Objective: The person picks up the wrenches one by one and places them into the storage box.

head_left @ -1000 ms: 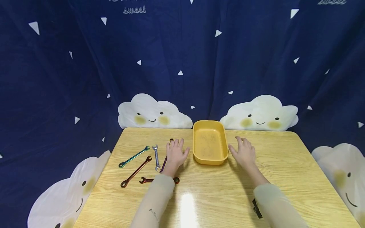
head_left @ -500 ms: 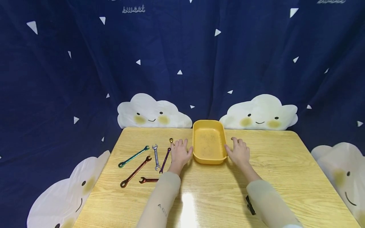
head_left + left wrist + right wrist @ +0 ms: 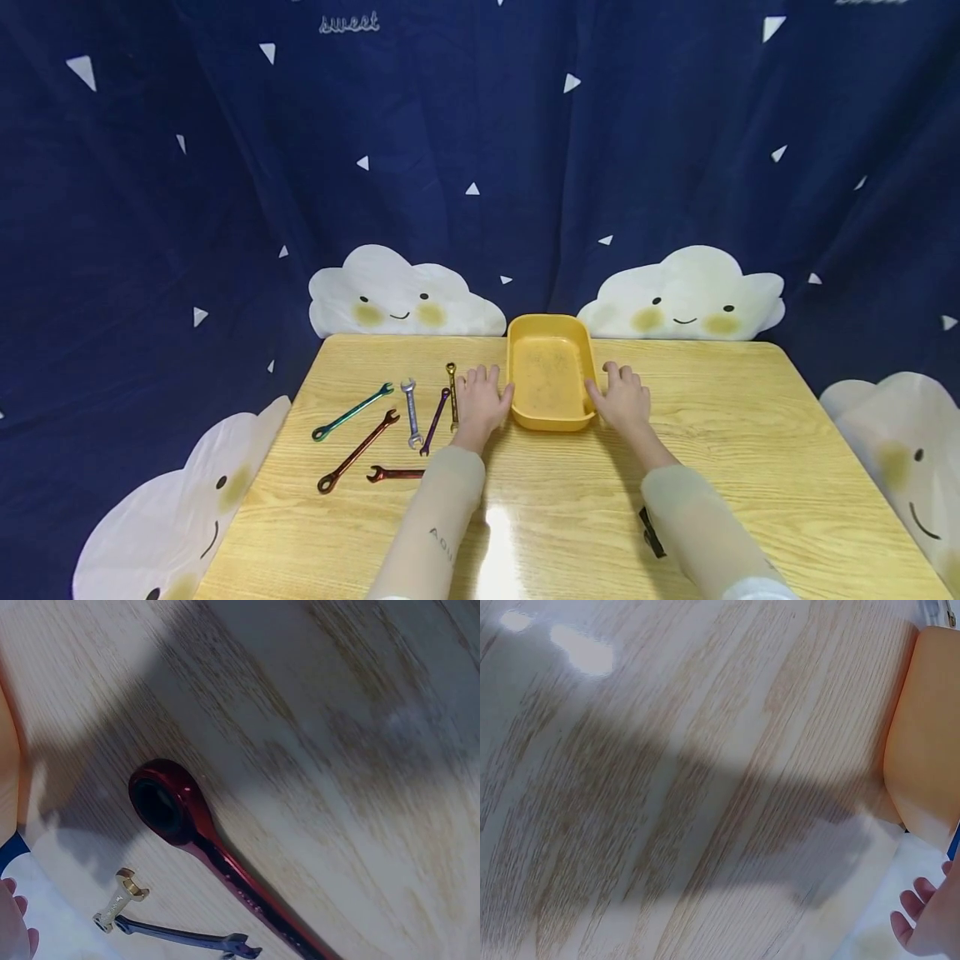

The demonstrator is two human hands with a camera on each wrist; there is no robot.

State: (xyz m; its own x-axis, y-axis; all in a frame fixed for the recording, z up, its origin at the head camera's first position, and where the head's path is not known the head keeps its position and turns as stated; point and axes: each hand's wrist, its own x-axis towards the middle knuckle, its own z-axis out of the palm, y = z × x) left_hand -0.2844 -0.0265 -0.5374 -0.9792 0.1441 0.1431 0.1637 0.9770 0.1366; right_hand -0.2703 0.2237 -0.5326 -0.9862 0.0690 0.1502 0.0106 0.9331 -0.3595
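A yellow plastic bin (image 3: 551, 423) stands at the table's back edge with nothing in it. My left hand (image 3: 480, 408) is at its left wall, fingers loosely spread and thumb overlapping the rim. On the opposite side is my right hand (image 3: 627, 404), its thumb over the right rim and its fingers outside. Just left of my left hand lie a gold wrench (image 3: 453, 385) and a purple wrench (image 3: 435, 422). A red wrench (image 3: 396, 474) lies partly hidden under the left forearm; its ring end shows in the left wrist view.
Farther left on the wooden table (image 3: 720, 433) lie a silver wrench (image 3: 412, 415), a teal wrench (image 3: 354, 412) and a dark red wrench (image 3: 358, 452). Behind the table hangs a dark blue curtain (image 3: 420, 108) with clouds and triangles.
Both hands have moved inward toward the bin, the left one to the right and the right one to the left. The gold and purple wrenches have come into fuller view.
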